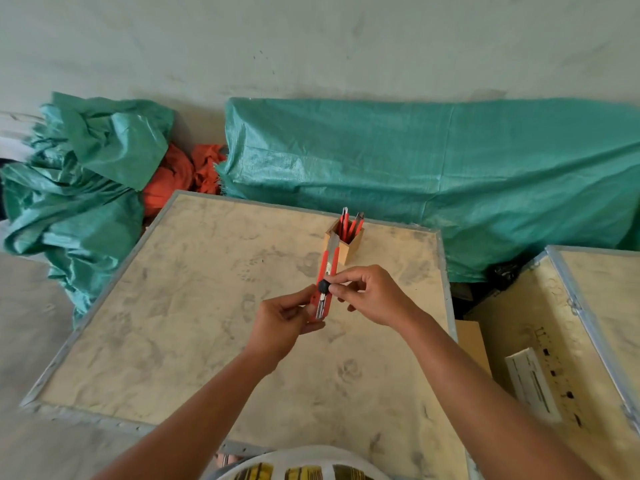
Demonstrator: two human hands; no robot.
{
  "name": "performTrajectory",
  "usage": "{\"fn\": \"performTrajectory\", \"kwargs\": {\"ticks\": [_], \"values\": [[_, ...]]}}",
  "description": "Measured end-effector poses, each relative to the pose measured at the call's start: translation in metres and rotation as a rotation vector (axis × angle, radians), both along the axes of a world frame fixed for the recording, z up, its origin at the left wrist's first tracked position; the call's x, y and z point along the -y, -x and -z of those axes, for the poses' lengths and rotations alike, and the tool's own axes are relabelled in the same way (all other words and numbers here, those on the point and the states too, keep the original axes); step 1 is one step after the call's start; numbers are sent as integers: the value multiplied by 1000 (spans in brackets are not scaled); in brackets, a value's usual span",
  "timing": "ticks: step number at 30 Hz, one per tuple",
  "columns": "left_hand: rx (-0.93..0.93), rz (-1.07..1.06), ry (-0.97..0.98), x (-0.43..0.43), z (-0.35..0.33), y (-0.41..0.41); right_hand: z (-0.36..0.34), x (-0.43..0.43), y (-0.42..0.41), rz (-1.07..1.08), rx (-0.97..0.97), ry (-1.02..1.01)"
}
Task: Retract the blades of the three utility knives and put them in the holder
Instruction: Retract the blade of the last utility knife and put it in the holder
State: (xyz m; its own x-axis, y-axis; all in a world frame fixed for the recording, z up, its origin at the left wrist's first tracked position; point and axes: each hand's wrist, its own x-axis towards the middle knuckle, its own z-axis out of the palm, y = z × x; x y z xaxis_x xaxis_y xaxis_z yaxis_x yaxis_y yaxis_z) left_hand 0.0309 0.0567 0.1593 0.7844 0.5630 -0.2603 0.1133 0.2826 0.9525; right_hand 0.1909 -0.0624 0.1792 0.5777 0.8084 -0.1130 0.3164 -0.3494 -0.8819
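I hold a red utility knife [326,271] upright above the wooden crate top [194,306], its metal blade end pointing away from me toward the holder. My left hand [285,322] grips the knife's lower end. My right hand [370,294] pinches the black round knob [324,286] on the knife's side with thumb and forefinger. A small square wooden holder [349,247] stands near the far edge of the crate, and two red utility knives [349,225] stick up out of it. A short piece of blade shows at the held knife's tip.
Green woven tarps [450,174] cover bundles behind the crate, with orange cloth [180,174] between them. A second crate [568,358] with a white label stands at the right, separated by a dark gap. The concrete floor lies at the left.
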Motion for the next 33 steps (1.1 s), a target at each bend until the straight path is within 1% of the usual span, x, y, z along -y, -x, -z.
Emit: {"fn": "performTrajectory", "kwargs": {"ticks": [11, 17, 22, 26, 28, 33], "values": [[56, -23, 26, 14, -5, 0, -11, 13, -2, -123, 90, 11], [94, -4, 38, 27, -7, -4, -14, 28, -3, -141, 54, 3], [89, 4, 37, 29, -7, -5, -13, 33, 4, -30, 110, -21], [100, 8, 11, 26, -10, -7, -15, 33, 7, -55, 45, -65], [111, 17, -1, 24, -12, -9, -14, 31, 7, -49, 85, -79], [123, 17, -17, 21, -15, -14, -15, 28, 7, 56, 160, -92]]}}
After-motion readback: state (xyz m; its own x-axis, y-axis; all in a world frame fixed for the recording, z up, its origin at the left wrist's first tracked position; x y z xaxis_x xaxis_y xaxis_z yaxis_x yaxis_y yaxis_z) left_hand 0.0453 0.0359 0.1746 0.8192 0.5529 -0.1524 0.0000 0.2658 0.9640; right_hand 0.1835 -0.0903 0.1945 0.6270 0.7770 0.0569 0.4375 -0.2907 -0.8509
